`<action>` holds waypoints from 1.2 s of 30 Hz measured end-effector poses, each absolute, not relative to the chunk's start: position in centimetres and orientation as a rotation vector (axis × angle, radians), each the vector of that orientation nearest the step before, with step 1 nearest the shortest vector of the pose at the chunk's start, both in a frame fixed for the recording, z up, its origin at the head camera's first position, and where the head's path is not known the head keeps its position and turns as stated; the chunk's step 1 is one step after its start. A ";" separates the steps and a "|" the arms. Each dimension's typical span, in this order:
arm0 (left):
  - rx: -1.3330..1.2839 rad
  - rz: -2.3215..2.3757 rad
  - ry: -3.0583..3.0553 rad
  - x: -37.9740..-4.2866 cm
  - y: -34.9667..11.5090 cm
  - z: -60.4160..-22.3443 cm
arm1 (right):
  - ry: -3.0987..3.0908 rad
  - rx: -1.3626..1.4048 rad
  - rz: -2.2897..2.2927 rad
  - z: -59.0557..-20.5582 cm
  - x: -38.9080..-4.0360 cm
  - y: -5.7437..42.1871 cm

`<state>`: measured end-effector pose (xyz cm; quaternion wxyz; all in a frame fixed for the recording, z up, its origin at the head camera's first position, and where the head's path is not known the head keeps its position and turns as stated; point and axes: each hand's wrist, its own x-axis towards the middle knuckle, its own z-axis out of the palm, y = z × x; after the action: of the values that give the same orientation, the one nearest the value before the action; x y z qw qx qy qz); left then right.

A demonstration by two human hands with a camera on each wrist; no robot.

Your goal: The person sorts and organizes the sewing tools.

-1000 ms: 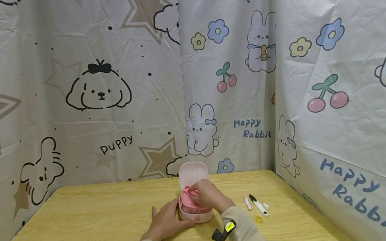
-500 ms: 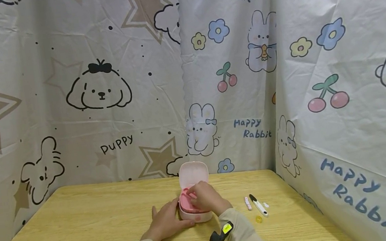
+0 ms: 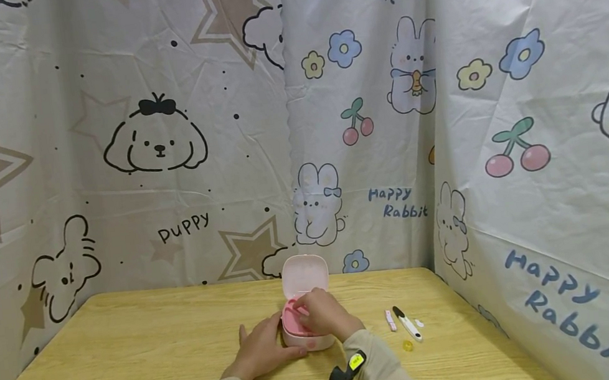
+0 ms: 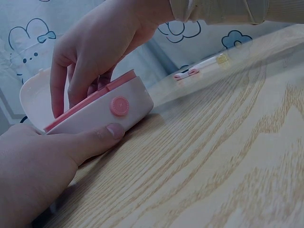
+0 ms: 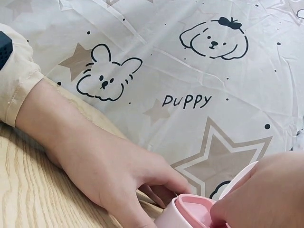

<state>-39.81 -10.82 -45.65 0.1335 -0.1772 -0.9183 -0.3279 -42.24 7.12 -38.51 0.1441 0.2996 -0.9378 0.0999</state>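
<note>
A small white-pink box point(image 3: 293, 341) stands on the table, its lid point(image 3: 304, 273) tipped up at the back. Inside it sits a pink tray point(image 3: 292, 325), its edge showing just over the box rim in the left wrist view. My left hand point(image 3: 263, 347) holds the box from the left, with the thumb along the front below a round pink button point(image 4: 119, 106). My right hand point(image 3: 327, 313) reaches over from the right, bent fingers point(image 4: 59, 90) down in the tray and gripping it. The right thumb is mostly hidden.
Right of the box lie a small pink-and-white item point(image 3: 390, 320), a slim white tool with a black end point(image 3: 407, 324), a small white piece point(image 3: 419, 323) and a yellow round piece point(image 3: 408, 345). Printed curtains point(image 3: 247, 178) surround the wooden table point(image 3: 159, 351).
The pink tray has sunk from above the rim down into the box, the right hand lowering with it and shifting slightly left. My left hand keeps its place on the box.
</note>
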 end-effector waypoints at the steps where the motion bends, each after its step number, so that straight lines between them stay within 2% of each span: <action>1: -0.514 -0.950 -2.663 -39.8 -10.8 -45.6 | -2.708 0.861 0.290 -38.5 -42.2 7.1; 36: -0.510 -0.955 -2.672 -39.8 -10.9 -45.6 | -2.791 0.856 0.245 -38.2 -41.9 6.7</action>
<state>-39.77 -10.89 -45.60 0.1289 -0.1753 -0.9191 -0.3284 -41.94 6.73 -38.16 0.1060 0.2906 -0.9473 0.0833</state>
